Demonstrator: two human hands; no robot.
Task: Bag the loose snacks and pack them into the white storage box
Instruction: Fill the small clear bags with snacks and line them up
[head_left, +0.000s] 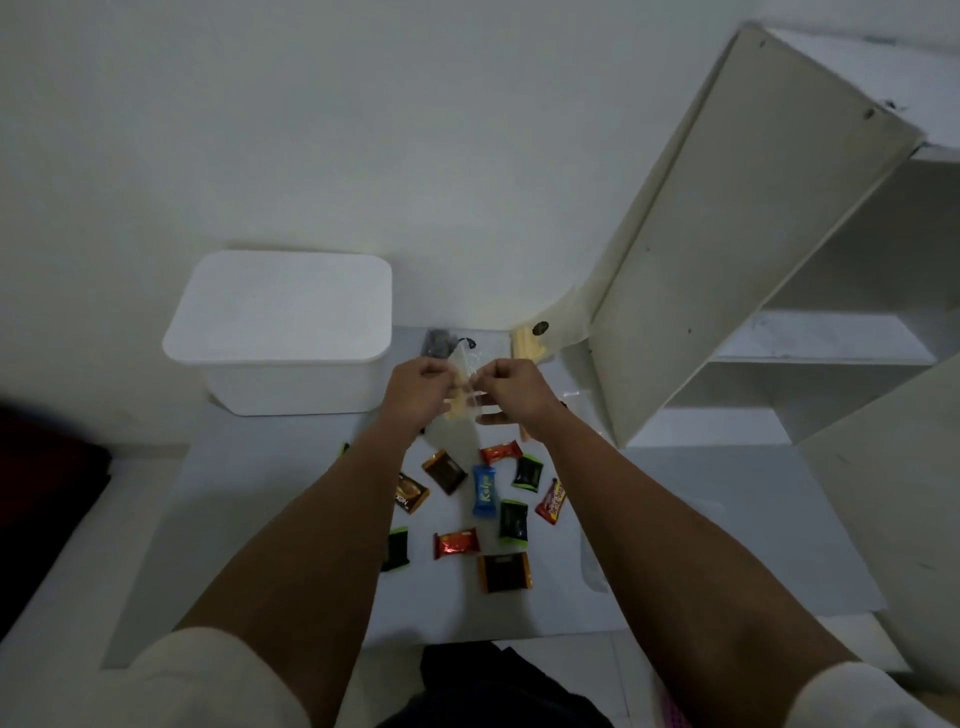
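Now your left hand (420, 387) and right hand (511, 387) each pinch the top edge of a clear bag (464, 400) between them (pale snacks show inside it). Just left of your left hand sits the lidded box (291, 358); below both hands, wrapped snacks (483, 491) lie scattered.

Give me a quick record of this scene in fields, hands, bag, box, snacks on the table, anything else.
left hand: pinches one side of the clear plastic bag's top
right hand: pinches the other side of the top
clear plastic bag: held above the table, pale yellow snacks inside
white storage box: far left on the table, lid on
loose snacks: wrapped pieces scattered on the white table, among them a blue candy and a red candy
behind the hands: a dark filled bag and pale yellow snacks
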